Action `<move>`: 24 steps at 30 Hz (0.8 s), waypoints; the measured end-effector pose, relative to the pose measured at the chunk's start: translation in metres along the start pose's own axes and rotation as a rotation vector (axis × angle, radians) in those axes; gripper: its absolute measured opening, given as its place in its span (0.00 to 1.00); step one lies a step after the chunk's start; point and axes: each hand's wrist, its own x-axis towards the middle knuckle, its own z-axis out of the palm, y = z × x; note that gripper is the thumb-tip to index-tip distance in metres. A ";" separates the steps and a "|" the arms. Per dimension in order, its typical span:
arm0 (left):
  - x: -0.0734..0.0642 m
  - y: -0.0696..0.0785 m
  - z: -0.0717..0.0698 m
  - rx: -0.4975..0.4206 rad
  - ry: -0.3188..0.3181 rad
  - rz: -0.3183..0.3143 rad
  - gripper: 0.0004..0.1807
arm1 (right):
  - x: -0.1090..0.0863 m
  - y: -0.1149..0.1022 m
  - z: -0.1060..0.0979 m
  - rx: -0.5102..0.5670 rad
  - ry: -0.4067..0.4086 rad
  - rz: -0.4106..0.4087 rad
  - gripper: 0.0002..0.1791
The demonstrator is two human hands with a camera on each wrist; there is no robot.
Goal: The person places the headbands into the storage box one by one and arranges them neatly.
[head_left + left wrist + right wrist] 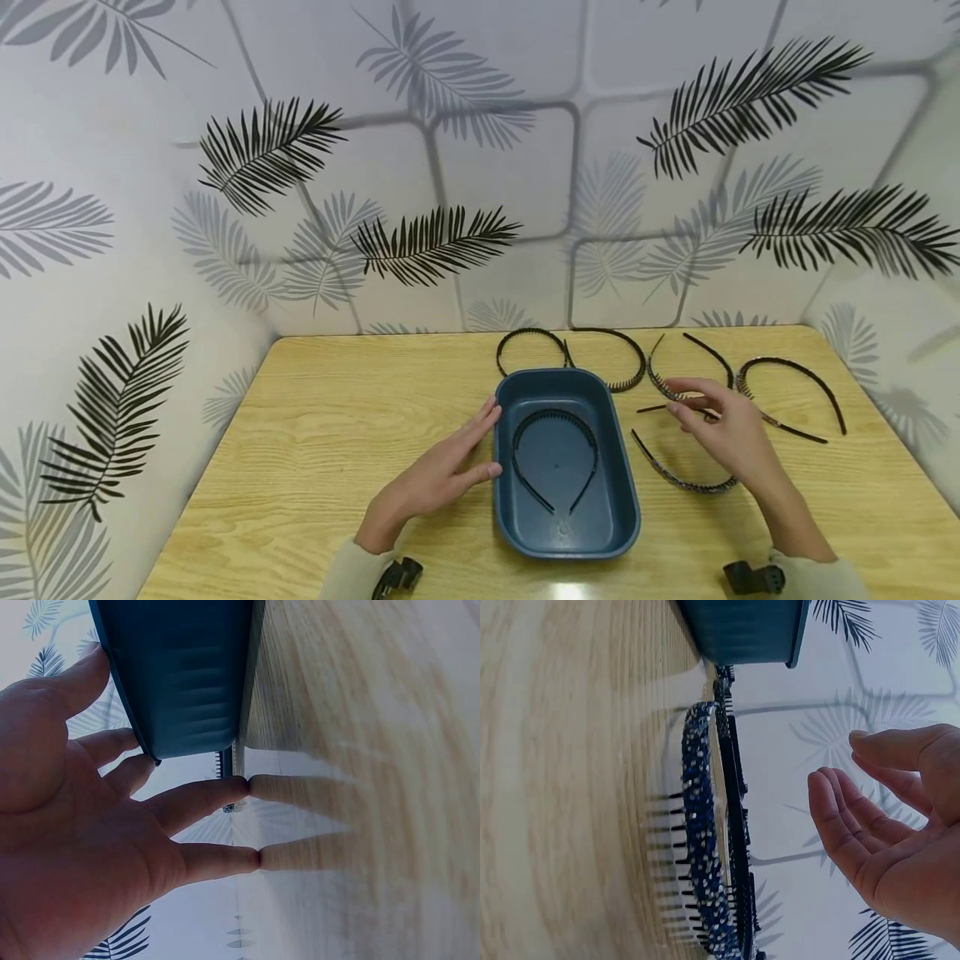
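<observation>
A blue plastic bin (570, 553) stands on the table with one black toothed headband (555, 414) lying inside it. My left hand (442, 477) rests against the bin's left side, its thumb and some fingers at the rim. In the left wrist view, two fingertips of the left hand (97, 802) meet the tabletop. To the right of the bin, my right hand (723, 429) hovers over several headbands with bent fingers and nothing between them. Nearest below it is a dark blue, speckled, toothed headband (701, 825), which lies on the table.
Behind the bin lie two black headbands, one at the left (530, 332) and one beside it (641, 367). Further right are more headbands, including one (813, 379) near the table's right side. A leaf-patterned wall (517, 192) borders the wooden table (322, 417).
</observation>
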 end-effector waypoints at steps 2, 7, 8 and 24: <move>0.000 0.000 0.000 -0.003 0.002 -0.001 0.43 | 0.000 0.004 -0.002 -0.010 0.001 0.007 0.16; 0.000 0.000 0.000 -0.010 -0.001 -0.006 0.43 | -0.001 0.014 -0.009 -0.042 0.005 0.026 0.16; 0.000 0.000 0.000 -0.012 -0.003 -0.007 0.43 | -0.002 0.016 -0.010 -0.043 0.007 0.029 0.16; 0.001 0.000 0.001 -0.011 0.011 -0.001 0.42 | -0.007 0.043 -0.035 -0.098 0.065 0.068 0.17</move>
